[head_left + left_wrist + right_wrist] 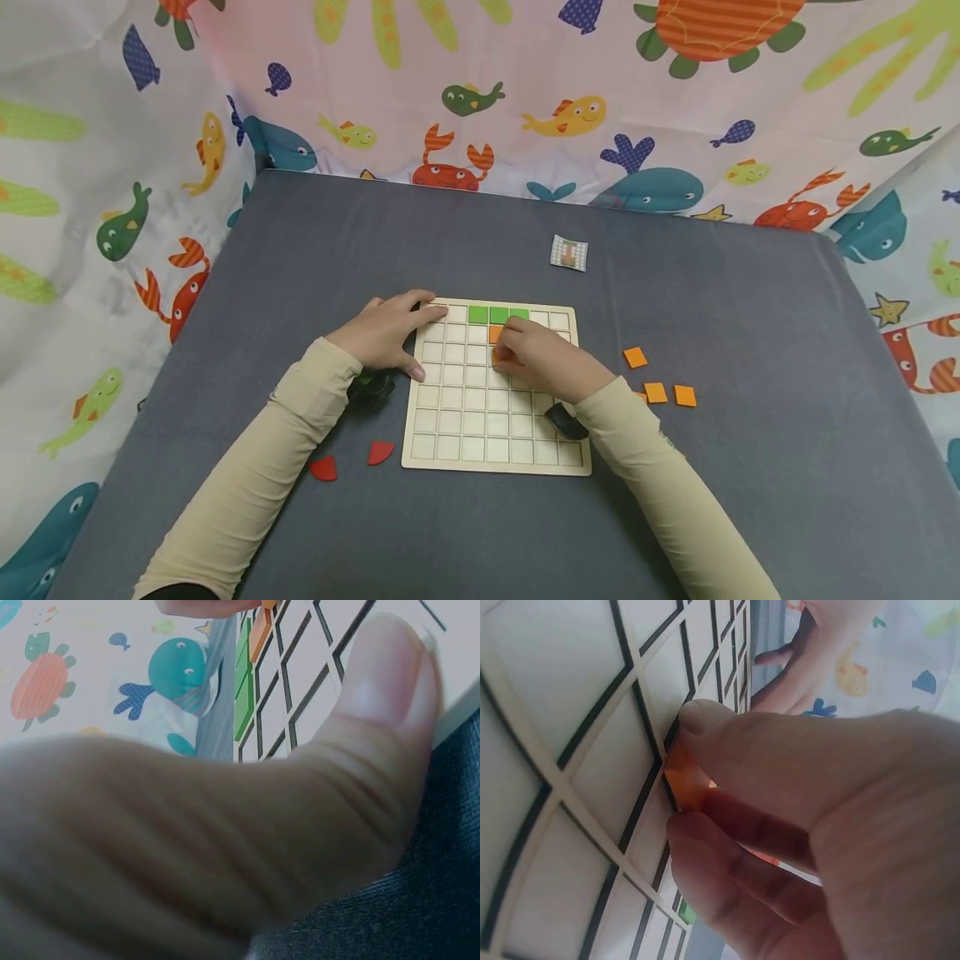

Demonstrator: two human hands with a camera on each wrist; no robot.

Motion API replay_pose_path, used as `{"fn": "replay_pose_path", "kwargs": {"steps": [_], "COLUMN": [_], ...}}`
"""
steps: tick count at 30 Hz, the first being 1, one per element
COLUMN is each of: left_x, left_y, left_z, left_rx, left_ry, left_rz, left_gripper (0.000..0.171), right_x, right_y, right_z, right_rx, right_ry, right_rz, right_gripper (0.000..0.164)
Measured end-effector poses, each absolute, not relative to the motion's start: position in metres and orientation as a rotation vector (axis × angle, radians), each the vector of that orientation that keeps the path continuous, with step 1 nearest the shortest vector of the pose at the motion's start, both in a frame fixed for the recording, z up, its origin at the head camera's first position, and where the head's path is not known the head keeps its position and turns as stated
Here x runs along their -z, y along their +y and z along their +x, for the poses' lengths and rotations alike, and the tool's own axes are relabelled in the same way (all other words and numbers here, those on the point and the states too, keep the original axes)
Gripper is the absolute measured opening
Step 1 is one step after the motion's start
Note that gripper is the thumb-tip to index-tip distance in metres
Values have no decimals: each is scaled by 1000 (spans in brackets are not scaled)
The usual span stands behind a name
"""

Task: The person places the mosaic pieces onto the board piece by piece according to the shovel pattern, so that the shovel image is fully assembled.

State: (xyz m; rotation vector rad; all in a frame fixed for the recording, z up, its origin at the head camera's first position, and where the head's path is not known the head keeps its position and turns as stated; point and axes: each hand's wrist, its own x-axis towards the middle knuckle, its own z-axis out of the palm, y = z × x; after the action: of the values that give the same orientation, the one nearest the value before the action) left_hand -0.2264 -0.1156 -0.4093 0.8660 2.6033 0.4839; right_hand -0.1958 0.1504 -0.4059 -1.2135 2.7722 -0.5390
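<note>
A wooden grid board (495, 471) lies on the grey table. Three green square tiles (498, 315) fill cells of its top row, and one orange square tile (495, 334) sits below the middle green one. My left hand (382, 332) rests on the board's left edge, fingers spread along the top left corner and thumb (382, 682) lower on the rim. Between thumb and fingers, my right hand (547, 358) pinches another orange square tile (686, 776), right at a cell under the first orange tile. The right hand covers part of the board's right half.
Several loose orange tiles (685, 396) lie right of the board. Two red quarter-round pieces (381, 452) lie at its lower left, and something green shows by the left wrist. A small printed pattern card (569, 253) lies behind the board. Printed fabric surrounds the table.
</note>
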Motion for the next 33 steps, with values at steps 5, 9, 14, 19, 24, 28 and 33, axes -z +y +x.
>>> {"fn": "replay_pose_path", "kwargs": {"steps": [5,9,14,19,24,28,33], "left_x": [411,411,411,411,412,413,412], "left_y": [-114,-112,-111,-111,-113,-114,-116], "left_z": [-226,-225,-225,-226,-226,-226,-227], "left_rx": [-490,-493,-505,-507,-496,-500,-479], "left_ry": [2600,2598,2594,2591,2599,2598,2602], "left_rz": [871,876,868,871,874,878,878], "left_gripper": [99,99,99,99,100,100,100], "right_x": [406,407,407,406,399,391,388], "right_y": [150,150,150,150,163,190,237], "right_z": [-196,-197,-197,-197,-191,-176,-156], "right_rx": [549,537,530,528,504,438,415], "right_ry": [2766,2765,2761,2752,2797,2891,2980], "right_rz": [-1183,-1191,-1186,-1174,-1215,-1184,-1085], "right_gripper": [6,5,5,5,11,15,16]}}
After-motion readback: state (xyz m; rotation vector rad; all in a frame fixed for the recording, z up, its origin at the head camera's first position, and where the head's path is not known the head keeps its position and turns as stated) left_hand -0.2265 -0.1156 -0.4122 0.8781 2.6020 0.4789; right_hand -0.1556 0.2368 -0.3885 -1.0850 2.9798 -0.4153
